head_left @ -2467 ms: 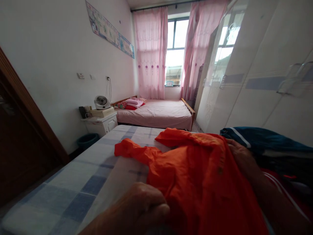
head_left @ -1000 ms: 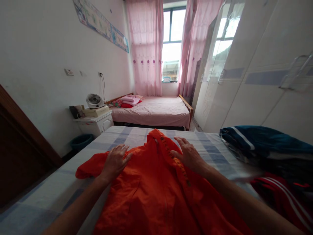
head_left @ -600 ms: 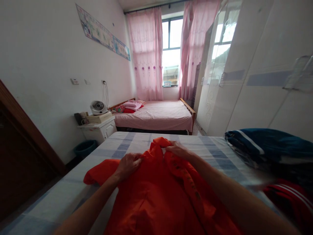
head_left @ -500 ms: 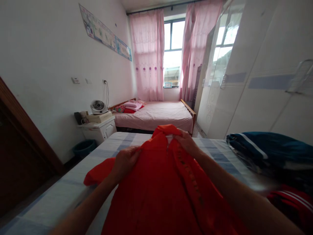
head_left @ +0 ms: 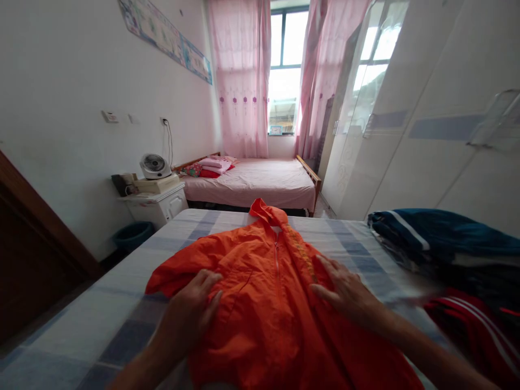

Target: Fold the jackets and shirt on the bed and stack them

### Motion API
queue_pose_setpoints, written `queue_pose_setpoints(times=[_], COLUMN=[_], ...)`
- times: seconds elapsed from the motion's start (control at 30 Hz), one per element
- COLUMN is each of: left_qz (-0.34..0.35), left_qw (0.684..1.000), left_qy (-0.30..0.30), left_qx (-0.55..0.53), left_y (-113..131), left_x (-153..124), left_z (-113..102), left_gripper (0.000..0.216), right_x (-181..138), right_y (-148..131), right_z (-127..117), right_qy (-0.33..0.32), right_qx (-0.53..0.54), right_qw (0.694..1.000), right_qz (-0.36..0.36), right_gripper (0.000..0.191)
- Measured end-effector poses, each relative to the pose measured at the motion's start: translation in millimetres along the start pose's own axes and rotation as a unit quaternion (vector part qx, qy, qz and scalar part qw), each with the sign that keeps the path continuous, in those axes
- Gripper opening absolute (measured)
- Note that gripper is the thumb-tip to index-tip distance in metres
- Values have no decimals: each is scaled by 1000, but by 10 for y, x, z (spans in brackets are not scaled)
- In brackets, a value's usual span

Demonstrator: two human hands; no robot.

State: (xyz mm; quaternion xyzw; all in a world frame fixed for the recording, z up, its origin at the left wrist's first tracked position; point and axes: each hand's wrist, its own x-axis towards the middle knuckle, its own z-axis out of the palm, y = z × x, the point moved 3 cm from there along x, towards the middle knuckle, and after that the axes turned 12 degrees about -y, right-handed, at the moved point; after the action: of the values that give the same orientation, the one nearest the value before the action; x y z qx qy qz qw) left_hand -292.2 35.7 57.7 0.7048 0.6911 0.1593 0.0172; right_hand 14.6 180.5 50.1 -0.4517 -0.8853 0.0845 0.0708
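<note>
An orange zip-up jacket (head_left: 252, 292) lies spread on the near bed (head_left: 134, 303), its collar toward the far edge and its front zip facing up. Dark yellow lettering runs down one side of the front. My left hand (head_left: 195, 303) rests on the jacket's left part, fingers loosely spread, gripping nothing. On the opposite side, my right hand (head_left: 345, 290) lies on the fabric beside the lettering with thumb and fingers apart. The jacket's lower end runs out of the bottom of the view.
Folded dark teal clothes (head_left: 442, 233) are piled at the right, with a red striped garment (head_left: 467, 325) nearer. A white bedside cabinet (head_left: 158, 208) bears a small fan (head_left: 155, 165); a bin (head_left: 133, 235) stands below. Beyond is a pink-covered bed (head_left: 260, 179); wardrobes (head_left: 422, 146) line the right.
The jacket has come down from being held up by its shoulder area and collar to lying flat. Both hands have let go and moved nearer to me, onto its front.
</note>
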Motion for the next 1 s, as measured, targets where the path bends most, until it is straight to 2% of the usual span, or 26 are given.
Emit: queue_pose_setpoints(times=[0.1,0.23,0.3,0.37,0.43,0.5,0.57,0.6,0.63,0.7,0.77,0.8,0.83,0.9,1.0], left_qz=[-85,-148,-114,-41,18,44,47,42,29,-19,-77,-103,-122,-143,-162], left_qw=[995,983,987,994,995,994,993,993,993,990,980,971,960,926,848], left_qy=[-56,-106,-108,-101,-93,-91,-89,-84,-76,-48,-12,7,26,55,70], left_qx=[-15,-29,-32,-31,-31,-41,-60,-73,-88,-128,-182,-214,-252,-344,-500], left_y=[-116,-195,-188,-147,-93,-42,1,19,32,53,82,104,130,187,248], left_x=[-491,-787,-834,-842,-825,-792,-751,-729,-704,-648,-584,-550,-514,-445,-372], left_z=[-13,54,137,219,271,286,269,250,224,147,41,-19,-78,-180,-260], left_gripper=[27,33,50,75,90,94,89,82,73,54,42,39,38,39,44], right_x=[-487,-700,-664,-598,-561,-594,-690,-756,-832,-1009,-1184,-1248,-1287,-1303,-1293], right_y=[210,369,441,572,721,766,621,482,306,-101,-458,-577,-647,-657,-548], right_z=[162,189,99,-89,-341,-548,-598,-554,-471,-231,7,99,165,216,161], right_qy=[0,17,-7,-3,67,165,211,200,167,62,-16,-32,-32,1,57], right_qx=[-4,41,87,105,58,-29,-60,-42,-13,29,2,-23,-48,-84,-102], right_qw=[1000,999,996,992,988,973,968,975,985,996,990,985,982,983,987], right_qz=[18,32,34,68,125,157,124,88,45,-55,-140,-168,-181,-161,-106], right_gripper=[61,44,40,36,30,29,31,31,31,35,55,65,69,62,49])
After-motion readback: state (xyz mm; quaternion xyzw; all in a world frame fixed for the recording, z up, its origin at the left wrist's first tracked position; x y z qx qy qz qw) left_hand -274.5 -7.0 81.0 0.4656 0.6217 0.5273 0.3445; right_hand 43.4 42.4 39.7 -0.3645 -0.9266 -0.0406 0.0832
